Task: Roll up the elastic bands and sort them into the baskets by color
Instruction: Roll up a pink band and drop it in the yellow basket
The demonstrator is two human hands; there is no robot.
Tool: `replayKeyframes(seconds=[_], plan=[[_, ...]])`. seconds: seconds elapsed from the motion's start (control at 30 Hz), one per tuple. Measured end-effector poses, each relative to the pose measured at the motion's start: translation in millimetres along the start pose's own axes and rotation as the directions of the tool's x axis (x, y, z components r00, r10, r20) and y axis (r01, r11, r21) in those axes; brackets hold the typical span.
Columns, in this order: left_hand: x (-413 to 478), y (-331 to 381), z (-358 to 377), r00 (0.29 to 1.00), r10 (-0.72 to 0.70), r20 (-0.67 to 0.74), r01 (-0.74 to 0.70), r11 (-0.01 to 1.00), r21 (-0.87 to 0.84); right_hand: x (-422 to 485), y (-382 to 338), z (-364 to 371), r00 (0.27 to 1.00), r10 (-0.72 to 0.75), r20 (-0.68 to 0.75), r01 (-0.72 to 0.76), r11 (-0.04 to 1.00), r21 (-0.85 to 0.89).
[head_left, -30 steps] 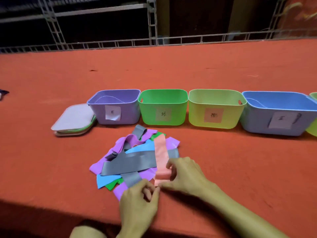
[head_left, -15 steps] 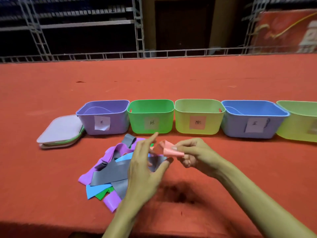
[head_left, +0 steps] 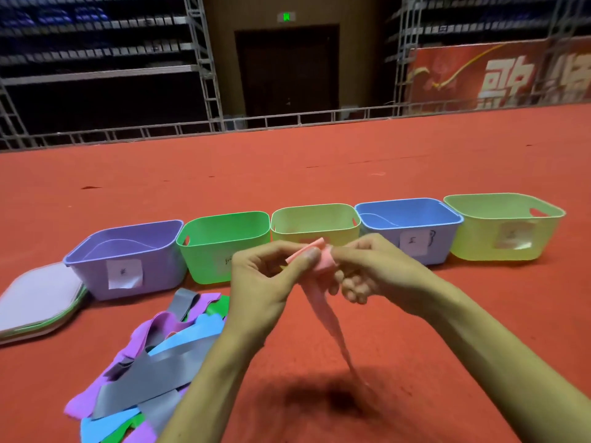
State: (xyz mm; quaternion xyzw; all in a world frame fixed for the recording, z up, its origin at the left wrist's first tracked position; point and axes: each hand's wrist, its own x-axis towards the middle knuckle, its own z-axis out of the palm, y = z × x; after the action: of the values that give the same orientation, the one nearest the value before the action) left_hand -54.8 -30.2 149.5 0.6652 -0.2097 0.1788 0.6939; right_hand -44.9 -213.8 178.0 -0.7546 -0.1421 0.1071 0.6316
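Rolling of the pink band (head_left: 321, 302) is barely begun: my left grip (head_left: 259, 282) and right grip (head_left: 377, 270) both pinch its small rolled end, held up above the desk (head_left: 415, 330) in front of the baskets (head_left: 224, 219), while most of its length hangs loose. Grey, purple, blue and green bands lie unrolled in the pile (head_left: 150, 366) at my left, so I judge nearly all the sorting is left.

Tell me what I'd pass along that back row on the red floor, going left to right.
stack of lids → purple basket → green basket → yellow-green basket → blue basket → second yellow-green basket
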Motion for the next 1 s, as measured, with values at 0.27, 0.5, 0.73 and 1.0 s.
replayKeyframes(seconds=[0.27,0.5,0.73,1.0], plan=[[25.1,12.9,19.1,0.991,-0.112,0.077,0.113,0.994,-0.009,-7.9,-1.3,-18.6,0.904,-0.392,-0.169,0.387,0.920,-0.061],[38.0,13.2,19.2,0.986,-0.105,-0.128,0.111,0.993,0.043,2.4,6.5,-23.5,0.784,-0.481,-0.391,0.501,0.864,-0.059],[32.2,26.4,45.3,0.999,-0.027,-0.019,0.028,0.998,0.049,7.7,9.0,2.1,0.423,-0.765,-0.486,0.496,0.644,-0.582],[49.5,25.1,29.8,0.998,-0.065,-0.015,0.065,0.997,-0.039,3.0,-4.8,-11.9,0.550,-0.710,-0.440,0.568,0.704,-0.426]])
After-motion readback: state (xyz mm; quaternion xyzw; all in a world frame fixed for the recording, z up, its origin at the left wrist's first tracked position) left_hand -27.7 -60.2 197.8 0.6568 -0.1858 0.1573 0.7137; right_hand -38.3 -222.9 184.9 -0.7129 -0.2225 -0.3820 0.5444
